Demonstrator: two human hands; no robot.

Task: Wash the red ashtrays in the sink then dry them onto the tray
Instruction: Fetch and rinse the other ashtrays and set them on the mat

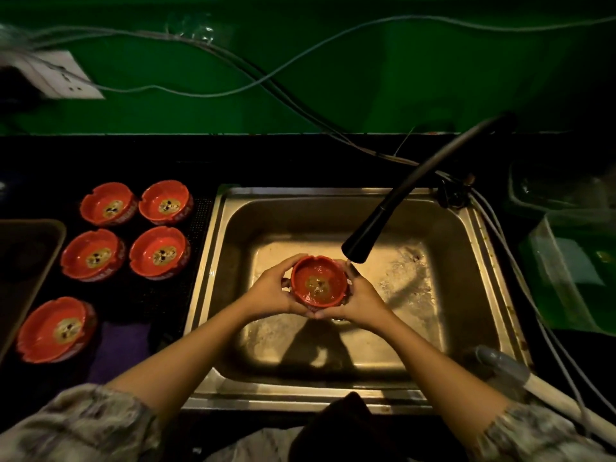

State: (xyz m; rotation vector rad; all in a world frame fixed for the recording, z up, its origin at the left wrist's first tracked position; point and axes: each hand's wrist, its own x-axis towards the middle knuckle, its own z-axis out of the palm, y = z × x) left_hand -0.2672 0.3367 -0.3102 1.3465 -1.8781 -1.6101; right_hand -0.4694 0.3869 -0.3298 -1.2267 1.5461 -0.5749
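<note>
The left hand [270, 291] and right hand [358, 295] meet under one red ashtray [319, 283], fingers curled around its sides, cupping it upright over the steel sink [466, 228], just below and left of the black faucet spout [358, 248]. Water sits in its bowl. Five more red ashtrays [159, 252] stand on the dark counter to the left of the sink, near a tray [50, 235] at the left edge.

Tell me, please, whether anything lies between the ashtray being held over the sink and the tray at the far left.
Yes: five red ashtrays sit on the dark counter between the held ashtray and the tray.
</note>
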